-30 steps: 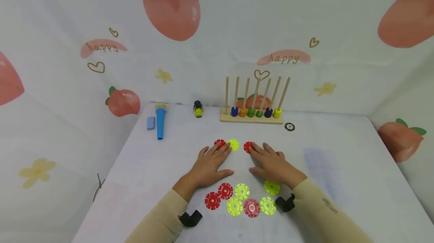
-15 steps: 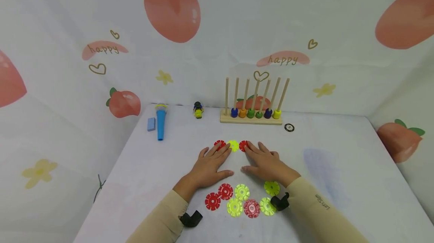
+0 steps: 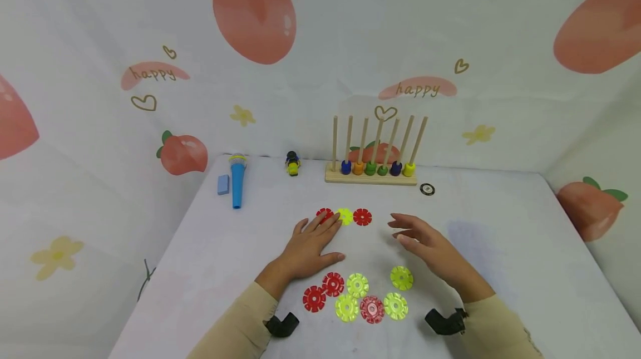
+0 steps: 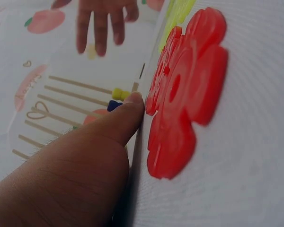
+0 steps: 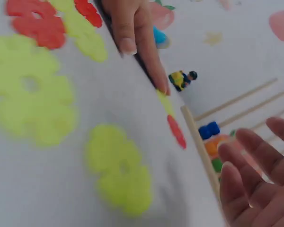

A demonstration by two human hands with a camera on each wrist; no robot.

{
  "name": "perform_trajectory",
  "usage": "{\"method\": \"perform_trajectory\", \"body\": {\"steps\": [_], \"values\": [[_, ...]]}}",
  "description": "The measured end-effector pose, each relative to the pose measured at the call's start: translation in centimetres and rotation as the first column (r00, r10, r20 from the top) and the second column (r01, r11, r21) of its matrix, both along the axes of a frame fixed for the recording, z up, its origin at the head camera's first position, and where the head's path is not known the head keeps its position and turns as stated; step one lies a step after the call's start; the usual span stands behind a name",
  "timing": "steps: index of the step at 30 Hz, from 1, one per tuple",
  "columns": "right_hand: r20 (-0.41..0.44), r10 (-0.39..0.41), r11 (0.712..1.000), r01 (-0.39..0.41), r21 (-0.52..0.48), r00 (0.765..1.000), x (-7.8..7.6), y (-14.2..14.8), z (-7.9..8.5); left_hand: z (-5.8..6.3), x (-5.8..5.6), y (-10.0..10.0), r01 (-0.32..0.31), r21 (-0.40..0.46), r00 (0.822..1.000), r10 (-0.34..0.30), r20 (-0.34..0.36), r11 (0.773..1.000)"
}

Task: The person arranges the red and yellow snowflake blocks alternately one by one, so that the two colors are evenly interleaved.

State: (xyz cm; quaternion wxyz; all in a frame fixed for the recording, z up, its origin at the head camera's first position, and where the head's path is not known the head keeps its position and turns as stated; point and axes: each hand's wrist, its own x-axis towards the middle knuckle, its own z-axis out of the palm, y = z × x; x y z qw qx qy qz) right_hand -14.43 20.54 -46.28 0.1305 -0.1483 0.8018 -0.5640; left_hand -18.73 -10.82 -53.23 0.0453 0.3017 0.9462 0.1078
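Note:
My left hand (image 3: 311, 247) lies flat on the white table, fingers spread. Its fingertips rest on a red notched plastic disc (image 3: 325, 211) and reach the edge of a yellow one (image 3: 346, 216). A second red disc (image 3: 363, 217) completes a row of three with them. To the right of that row hovers my right hand (image 3: 429, 245), its fingers loosely bent and holding nothing. Nearer the front lie more discs, among them a red one (image 3: 314, 299) and a yellow one (image 3: 402, 278). In the left wrist view a red disc (image 4: 206, 85) looms beside the left thumb.
A wooden peg rack (image 3: 370, 178) with coloured beads stands at the back. A small figure (image 3: 292, 163), a toy microphone (image 3: 237, 183) and a blue block (image 3: 223, 185) sit to its left. A round black-and-white chip (image 3: 427, 189) lies right of the rack.
My right hand slid the right red disc leftward toward the yellow one, then let go, lifted and drew back to the right. The left hand stayed in place.

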Motion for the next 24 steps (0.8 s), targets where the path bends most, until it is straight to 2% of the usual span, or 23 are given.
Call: {"method": "perform_trajectory", "body": {"steps": [3, 5, 9, 13, 17, 20, 24], "values": [[0.057, 0.025, 0.996, -0.020, -0.092, 0.998, 1.3, 1.5, -1.1, 0.1, 0.0, 0.0, 0.002, 0.006, 1.000, -0.002, 0.006, 1.000], [0.092, 0.024, 0.997, -0.017, -0.081, 0.995, 2.2, 2.3, -2.0, 0.2, 0.0, 0.0, 0.003, 0.012, 1.000, -0.003, 0.010, 1.000], [0.101, -0.034, 0.997, 0.027, 0.066, 0.994, 3.8, 2.9, -3.8, 0.3, 0.0, 0.1, 0.005, 0.022, 1.000, -0.005, 0.008, 1.000], [-0.023, -0.063, 0.969, 0.066, 0.240, 0.998, 5.0, 2.3, -4.8, 0.2, 0.0, 0.1, 0.001, 0.013, 1.000, -0.001, 0.008, 1.000], [-0.109, -0.085, 0.942, 0.116, 0.316, 0.990, 5.3, 1.4, -4.8, 0.1, 0.0, 0.1, 0.001, 0.012, 1.000, -0.001, 0.008, 1.000], [-0.069, -0.149, 0.941, 0.163, 0.295, 0.986, 5.1, 1.0, -4.4, 0.2, 0.0, 0.1, 0.004, 0.026, 1.000, -0.004, 0.005, 1.000], [0.014, -0.209, 0.957, 0.202, 0.210, 0.978, 4.2, 0.9, -3.6, 0.3, 0.1, 0.1, 0.006, 0.032, 1.000, -0.006, 0.001, 0.999]]}}
